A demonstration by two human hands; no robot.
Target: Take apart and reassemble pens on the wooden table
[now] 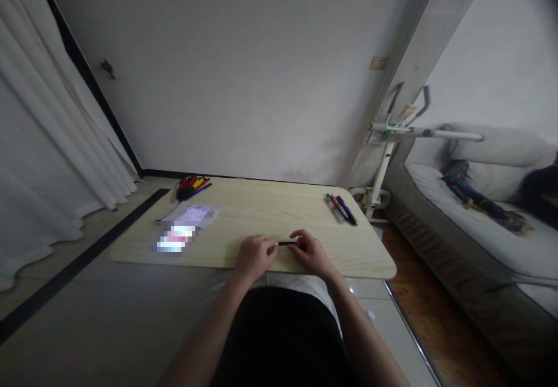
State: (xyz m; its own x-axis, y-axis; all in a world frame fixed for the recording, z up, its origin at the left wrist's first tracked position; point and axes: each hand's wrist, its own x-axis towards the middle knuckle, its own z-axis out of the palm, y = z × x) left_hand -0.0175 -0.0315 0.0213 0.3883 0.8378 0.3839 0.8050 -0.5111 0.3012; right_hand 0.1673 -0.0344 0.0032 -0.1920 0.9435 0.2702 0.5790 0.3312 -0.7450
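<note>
A slim dark pen (286,243) lies level between my two hands, just above the front part of the wooden table (261,207). The fingers of my left hand (257,253) are closed on its left end. My right hand (310,252) pinches the right end between thumb and fingers. The pen's tips are hidden by the fingers. To the right on the tabletop, several pens (340,209) lie side by side. At the far left corner is a loose pile of pens (192,187) in red, yellow, black and purple.
A clear plastic packet (192,214) and a bright, pixelated phone-like object (175,239) lie at the table's left. Behind stands a grey wall (253,85). White exercise equipment (383,166) and a grey sofa (471,218) are on the right, a white curtain (47,125) on the left.
</note>
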